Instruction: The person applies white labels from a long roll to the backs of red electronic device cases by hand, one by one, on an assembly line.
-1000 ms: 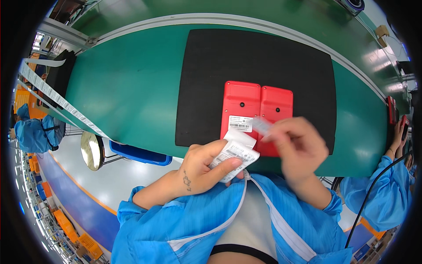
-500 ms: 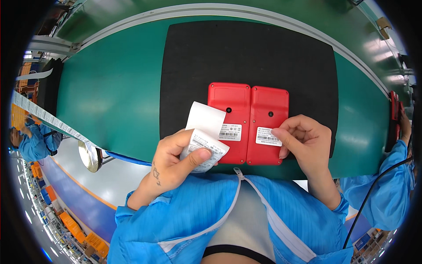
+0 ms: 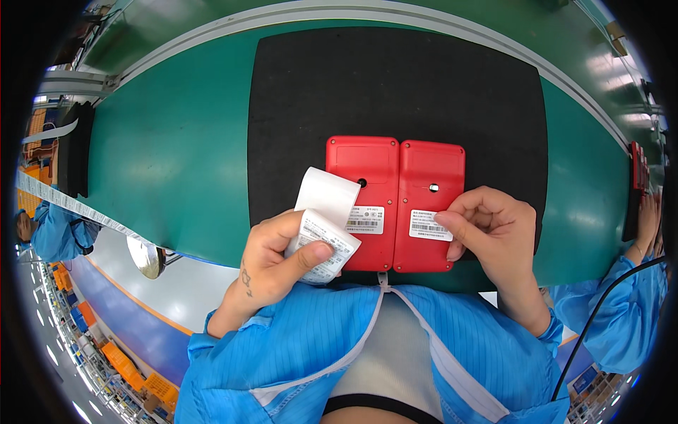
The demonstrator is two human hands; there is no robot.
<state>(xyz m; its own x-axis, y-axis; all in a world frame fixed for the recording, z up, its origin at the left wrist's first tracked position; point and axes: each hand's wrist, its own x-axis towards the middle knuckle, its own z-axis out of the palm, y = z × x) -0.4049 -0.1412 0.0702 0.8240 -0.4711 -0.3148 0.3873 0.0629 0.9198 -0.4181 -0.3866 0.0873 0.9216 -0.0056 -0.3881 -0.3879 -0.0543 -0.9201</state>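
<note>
Two red handheld devices (image 3: 362, 159) lie side by side, backs up, on a black mat. Each has screws at its corners and a small round opening. A white printed label (image 3: 372, 220) sits on the left one's back. On the right red device (image 3: 431, 166), another white label (image 3: 426, 225) lies slightly tilted. My right hand (image 3: 494, 227) is closed, thumb and finger pinched at this label's right edge; the fingertip contact is partly hidden. In my left hand (image 3: 277, 253), a folded strip of labels (image 3: 327, 244) is gripped under the thumb, its blank end curling up over the left device.
The black mat (image 3: 395, 85) covers the middle of a green table (image 3: 169, 141). A long printed strip (image 3: 78, 205) hangs at the left edge. People in blue work at both sides, one with a hand (image 3: 647, 219) near red devices (image 3: 639, 169). A black cable (image 3: 600, 304) runs at right.
The view has shifted slightly. Both hands keep nearly the same pose, the right still at the label's edge. The right device's round opening now looks bright instead of dark.
</note>
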